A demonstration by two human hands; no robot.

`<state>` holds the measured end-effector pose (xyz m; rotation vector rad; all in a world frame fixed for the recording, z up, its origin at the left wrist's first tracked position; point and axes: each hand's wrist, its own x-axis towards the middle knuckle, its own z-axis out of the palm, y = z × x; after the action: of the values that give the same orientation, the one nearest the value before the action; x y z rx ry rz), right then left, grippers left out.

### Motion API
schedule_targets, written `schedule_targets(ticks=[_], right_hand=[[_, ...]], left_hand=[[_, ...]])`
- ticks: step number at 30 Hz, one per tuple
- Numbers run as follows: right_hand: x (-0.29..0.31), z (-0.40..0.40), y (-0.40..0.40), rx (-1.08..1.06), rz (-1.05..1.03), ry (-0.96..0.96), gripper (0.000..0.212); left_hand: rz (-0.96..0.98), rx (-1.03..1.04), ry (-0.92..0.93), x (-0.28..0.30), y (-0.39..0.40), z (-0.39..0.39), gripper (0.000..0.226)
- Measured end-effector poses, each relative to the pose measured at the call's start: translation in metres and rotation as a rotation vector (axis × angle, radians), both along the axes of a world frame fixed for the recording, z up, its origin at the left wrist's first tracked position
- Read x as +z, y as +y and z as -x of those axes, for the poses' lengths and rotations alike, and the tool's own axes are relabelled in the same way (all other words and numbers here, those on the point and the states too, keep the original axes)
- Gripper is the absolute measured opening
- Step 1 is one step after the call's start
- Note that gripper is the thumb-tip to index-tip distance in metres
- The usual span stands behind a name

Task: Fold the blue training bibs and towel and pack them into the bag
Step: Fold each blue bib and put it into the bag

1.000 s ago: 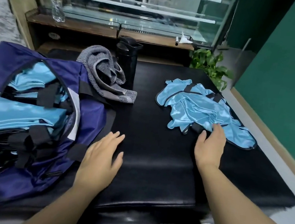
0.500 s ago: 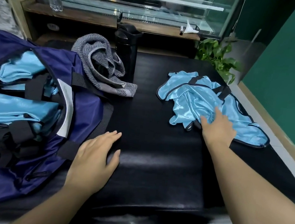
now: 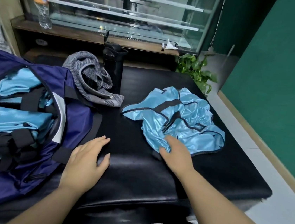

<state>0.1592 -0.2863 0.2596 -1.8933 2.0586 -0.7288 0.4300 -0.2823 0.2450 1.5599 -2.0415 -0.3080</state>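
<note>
A crumpled light-blue training bib (image 3: 184,123) with black trim lies on the right half of the black padded mat (image 3: 135,175). My right hand (image 3: 174,151) grips the bib's near edge, with cloth bunched under the fingers. My left hand (image 3: 87,158) rests flat on the mat beside the open navy bag (image 3: 54,119), fingers straight. Folded blue bibs (image 3: 4,119) with black straps lie inside the bag. A grey striped towel (image 3: 91,79) sits crumpled behind the bag's right end.
A black flask (image 3: 113,67) stands upright just right of the towel. Behind the mat runs a wooden ledge (image 3: 74,33) with a plastic water bottle (image 3: 40,4) under a glass case. A green plant (image 3: 197,71) and green wall (image 3: 276,71) border the right side.
My right hand has pulled the bib toward me and to the left, bunching its near edge. My left hand has stayed on the mat by the bag.
</note>
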Motion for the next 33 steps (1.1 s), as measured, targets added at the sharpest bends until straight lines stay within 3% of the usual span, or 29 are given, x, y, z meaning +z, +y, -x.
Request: schedule_targets(ticks=[8, 10, 13, 16, 18, 21, 24, 30, 33], right_hand=[[0.018, -0.034, 0.070, 0.160, -0.210, -0.269, 0.021], [0.022, -0.038, 0.084, 0.174, -0.271, -0.340, 0.022], [0.027, -0.043, 0.100, 0.190, -0.334, -0.374, 0.027], [0.032, -0.045, 0.112, 0.205, -0.375, -0.410, 0.027], [0.036, -0.045, 0.118, 0.209, -0.356, -0.396, 0.026], [0.046, -0.048, 0.123, 0.212, -0.280, -0.343, 0.011], [0.060, -0.051, 0.125, 0.212, -0.196, -0.359, 0.008], [0.102, -0.051, 0.128, 0.089, -0.015, -0.408, 0.013], [0.122, -0.047, 0.127, 0.042, 0.063, -0.383, 0.019]], left_hand=[[-0.029, -0.058, -0.075, 0.010, 0.017, 0.000, 0.071], [-0.082, -0.088, -0.100, 0.011, 0.026, 0.001, 0.063], [-0.106, -0.168, -0.091, 0.010, 0.043, 0.005, 0.032], [-0.210, -0.156, -0.034, 0.018, 0.065, 0.009, 0.027], [-0.230, -0.142, 0.080, 0.027, 0.077, 0.007, 0.026], [-0.158, -0.142, 0.053, 0.042, 0.089, -0.001, 0.020], [-0.096, -0.152, 0.165, 0.067, 0.093, -0.004, 0.019], [0.020, -0.121, 0.334, 0.138, 0.089, -0.002, 0.006], [0.080, -0.115, 0.282, 0.170, 0.080, -0.004, 0.007]])
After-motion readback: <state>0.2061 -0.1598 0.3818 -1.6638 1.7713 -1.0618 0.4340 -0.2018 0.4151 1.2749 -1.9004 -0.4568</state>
